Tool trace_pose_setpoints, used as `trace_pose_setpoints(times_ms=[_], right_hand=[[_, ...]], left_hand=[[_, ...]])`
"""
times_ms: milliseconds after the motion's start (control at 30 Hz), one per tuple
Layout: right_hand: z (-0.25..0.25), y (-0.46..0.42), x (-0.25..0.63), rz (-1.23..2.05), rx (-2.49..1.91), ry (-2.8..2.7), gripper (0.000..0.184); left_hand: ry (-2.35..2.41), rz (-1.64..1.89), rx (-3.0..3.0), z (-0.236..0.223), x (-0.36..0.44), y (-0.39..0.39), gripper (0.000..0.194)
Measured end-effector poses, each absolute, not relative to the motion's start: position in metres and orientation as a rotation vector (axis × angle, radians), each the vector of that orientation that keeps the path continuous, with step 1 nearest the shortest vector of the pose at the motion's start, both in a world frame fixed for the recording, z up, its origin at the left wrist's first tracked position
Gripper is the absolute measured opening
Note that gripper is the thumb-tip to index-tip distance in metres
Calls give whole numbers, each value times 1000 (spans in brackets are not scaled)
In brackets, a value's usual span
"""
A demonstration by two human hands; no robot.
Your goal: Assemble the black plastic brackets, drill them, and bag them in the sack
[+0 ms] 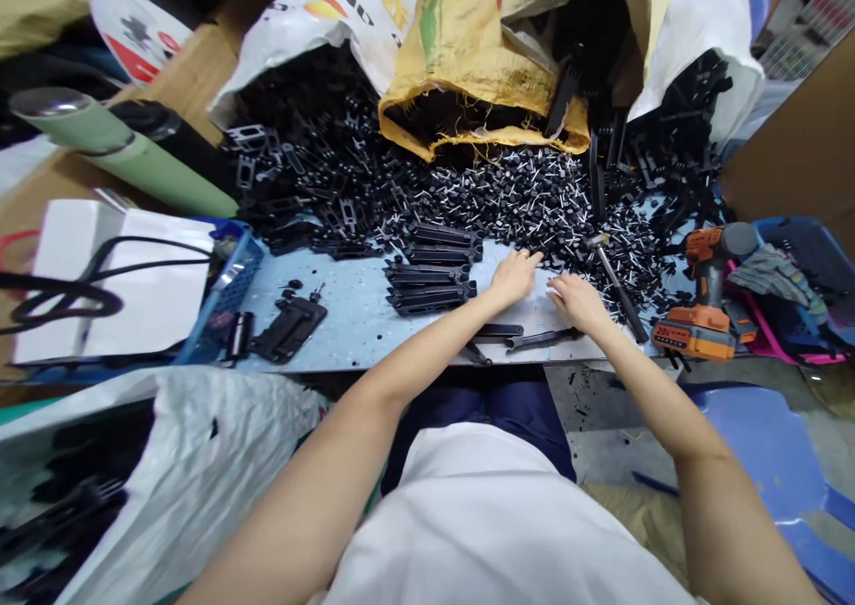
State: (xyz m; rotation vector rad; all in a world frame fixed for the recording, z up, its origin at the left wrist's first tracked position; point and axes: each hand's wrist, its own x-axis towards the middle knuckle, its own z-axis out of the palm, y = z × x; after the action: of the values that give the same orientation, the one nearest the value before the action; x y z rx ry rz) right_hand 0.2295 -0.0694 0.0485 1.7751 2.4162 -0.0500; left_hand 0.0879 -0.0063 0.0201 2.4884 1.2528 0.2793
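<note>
My left hand [516,277] is at the near edge of a heap of small black-headed screws [514,191]. Its fingers are bent together at the screws, and whatever they hold is too small to make out. Just to the right, my right hand [578,302] hovers low over the pale worktop, thumb and forefinger slightly apart with nothing visible between them. Left of my hands lie stacked long black plastic parts [431,298]. Closer to me, a black arm-like part [544,339] lies along the table edge, below both hands. A hammer [618,289] rests on the screws beside my right hand.
An orange cordless drill [708,293] stands at the right, near a blue basket [794,231]. A yellow sack [468,44] opens behind the screws. Black frames [313,168] are heaped at back left. A black bracket [289,327] and a blue basket [233,275] sit left.
</note>
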Motion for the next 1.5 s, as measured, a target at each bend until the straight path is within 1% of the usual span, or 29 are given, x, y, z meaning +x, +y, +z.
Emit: trace_pose_setpoints(times_ms=[100,200,267,367,433,500,600,767,900,1033,1133,1200,1267,1433,1500], right_hand=[[42,-44,222,85,1992,2195,30],[35,-36,220,74,2158,2053,32],[30,-39,225,33,2218,2061,30],[24,-45,236,-28,2203,2139,24],[21,-47,241,-37,2160,2192,22],[19,-46,244,-34,2130,2222,23],[17,-46,244,-79,2125,2276,25],[16,-53,244,-264,2182,2490,24],[23,-63,239,-509,2296,2648,22],[37,-77,225,-784,2168,2812,22],[46,-88,216,-969,2028,2777,19],[51,-93,211,-1027,1940,2717,18],[57,-94,206,-973,1856,2661,18],[75,-91,180,-576,1600,2531,21],[77,-92,173,-469,1511,2489,22]], left_hand=[[1298,226,2474,28,111,19,30],[1333,277,2457,31,94,16,28],[1349,444,2417,27,62,-2,25],[1334,1050,2127,15,5,-41,20],[1355,1227,1902,3,-24,-67,21],[1407,1283,1773,-7,-40,-87,22],[1482,1288,1785,-15,-47,-101,21],[1492,1234,2085,-14,-48,-103,22],[1413,1021,2424,-17,-50,-104,26],[1349,866,2558,-23,-49,-103,28],[1343,858,2564,-25,-50,-102,28],[1332,872,2554,-26,-51,-103,29],[1330,879,2550,-28,-53,-104,30],[1377,901,2579,-29,-51,-108,29],[1417,920,2582,-27,-46,-109,27]])
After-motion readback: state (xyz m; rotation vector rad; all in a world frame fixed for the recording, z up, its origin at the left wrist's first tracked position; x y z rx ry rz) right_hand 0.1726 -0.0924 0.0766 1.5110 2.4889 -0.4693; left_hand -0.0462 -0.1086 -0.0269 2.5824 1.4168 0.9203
